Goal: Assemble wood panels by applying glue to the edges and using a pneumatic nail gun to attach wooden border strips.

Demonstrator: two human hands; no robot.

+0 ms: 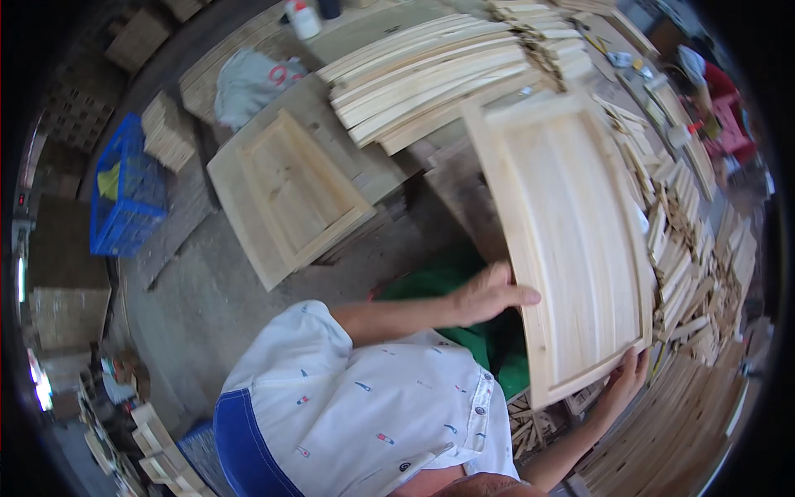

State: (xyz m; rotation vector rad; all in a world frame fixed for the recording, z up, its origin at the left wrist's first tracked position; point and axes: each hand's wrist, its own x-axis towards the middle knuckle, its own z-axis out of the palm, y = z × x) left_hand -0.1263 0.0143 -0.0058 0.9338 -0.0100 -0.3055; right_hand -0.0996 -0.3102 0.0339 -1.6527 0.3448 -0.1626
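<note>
Head view: both bare hands on one framed wooden panel (575, 224), raised and tilted right of the torso.
Left grip: left hand (487, 296) closed on the panel's left edge toward the near end, thumb flat on the visible face; fingers mostly hidden behind.
Right grip: right hand (631, 378) at the near right corner, fingertips at the edge, looks like support more than a clamp; exact finger closure can't be told.
Panel vs grip: held between the hands, bulk running far from both; far end has no hand on it.
Progress: held panel looks assembled, frame pieces around a centre board; it is in hand, not set down. Second panel (286, 186) lies on a surface to the left, looks similarly built. Whether either needs more work: can't tell.
Loose stock: pale wood strips (431, 74) laid side by side at the far bench, unassembled.
Right side: heaped wood offcuts (691, 273); long boards (662, 431) nearer.
Left side: blue crate (124, 195); grey cloth (248, 89) beyond the second panel; white bottle (305, 21) farther.
</note>
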